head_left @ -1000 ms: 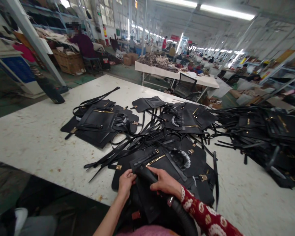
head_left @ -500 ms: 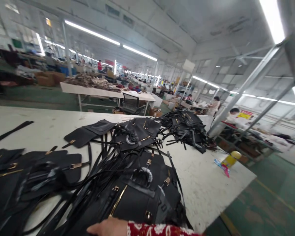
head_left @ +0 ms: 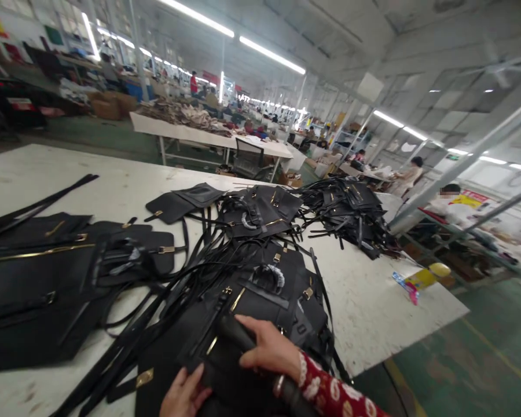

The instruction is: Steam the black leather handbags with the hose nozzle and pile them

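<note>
Black unfinished-looking bags with gold zips and buckles lie in a heap in front of me, their long straps tangled on the left side. My right hand, in a red patterned sleeve, is closed around a thick, rounded black piece above the nearest bag. Whether that piece belongs to the bag I cannot make out. At the bottom edge, my left hand has its fingers bent against the black material of the nearest bag, seemingly pinching it. A small metal fitting shows below my right wrist.
Another black bag lies flat at the left on the white table. More bags are piled at the far right. A yellow bottle-like item lies near the right edge. Beyond stand a second table and a chair.
My left hand has come into view at the bottom. My right hand has moved forward and right and now holds the rounded black piece. The view has shifted left and down.
</note>
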{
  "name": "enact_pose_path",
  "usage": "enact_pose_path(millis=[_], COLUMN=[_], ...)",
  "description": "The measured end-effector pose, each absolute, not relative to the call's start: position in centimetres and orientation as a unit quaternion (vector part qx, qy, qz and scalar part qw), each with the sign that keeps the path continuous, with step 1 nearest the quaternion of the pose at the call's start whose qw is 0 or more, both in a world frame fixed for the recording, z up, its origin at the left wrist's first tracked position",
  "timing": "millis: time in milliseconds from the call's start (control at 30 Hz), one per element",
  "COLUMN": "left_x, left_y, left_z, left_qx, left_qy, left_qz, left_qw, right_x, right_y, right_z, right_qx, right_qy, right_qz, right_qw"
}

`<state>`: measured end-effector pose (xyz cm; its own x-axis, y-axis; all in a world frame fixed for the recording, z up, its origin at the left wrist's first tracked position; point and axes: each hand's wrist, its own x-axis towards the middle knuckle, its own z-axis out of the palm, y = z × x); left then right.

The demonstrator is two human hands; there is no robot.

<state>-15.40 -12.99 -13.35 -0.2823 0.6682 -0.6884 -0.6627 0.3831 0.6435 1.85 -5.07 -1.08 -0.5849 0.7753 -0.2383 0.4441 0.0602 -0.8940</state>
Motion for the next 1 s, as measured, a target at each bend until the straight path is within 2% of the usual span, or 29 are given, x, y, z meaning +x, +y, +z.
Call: enact_pose_path(millis=[100, 233, 367, 567, 867, 1000], left_x=[-14.4, -13.2, -12.4, -10.9, -9.6, -9.6], left_y=[-12.5, -12.0, -12.4, -13.3, -14.6, -14.8], left_z=[-12.5, -12.7, -13.6, -14.6, -14.3, -13.6], left_qx=[0.009, 0.053, 0.143, 0.209, 0.177, 0.151], left_qy=[0.554, 0.624, 0.674, 0.719, 0.733, 0.724], left_qz=[0.547, 0.541, 0.536, 0.482, 0.483, 0.496], left_qw=[0.627, 0.561, 0.488, 0.456, 0.446, 0.456], right_x=[5.9, 8.3, 8.0, 5.9, 3.5, 5.4], right_y=[-5.2, -5.0, -3.1, 1.8, 7.8, 7.0], right_z=[-0.3, 0.0, -0.6, -2.3, -1.7, -1.0], right_qx=[-0.431, -0.442, -0.446, -0.461, -0.482, -0.449], right_qy=[-0.638, -0.592, -0.591, -0.636, -0.670, -0.677], right_qz=[0.622, 0.659, 0.651, 0.600, 0.531, 0.563], right_qw=[0.144, 0.140, 0.167, 0.151, 0.191, 0.153])
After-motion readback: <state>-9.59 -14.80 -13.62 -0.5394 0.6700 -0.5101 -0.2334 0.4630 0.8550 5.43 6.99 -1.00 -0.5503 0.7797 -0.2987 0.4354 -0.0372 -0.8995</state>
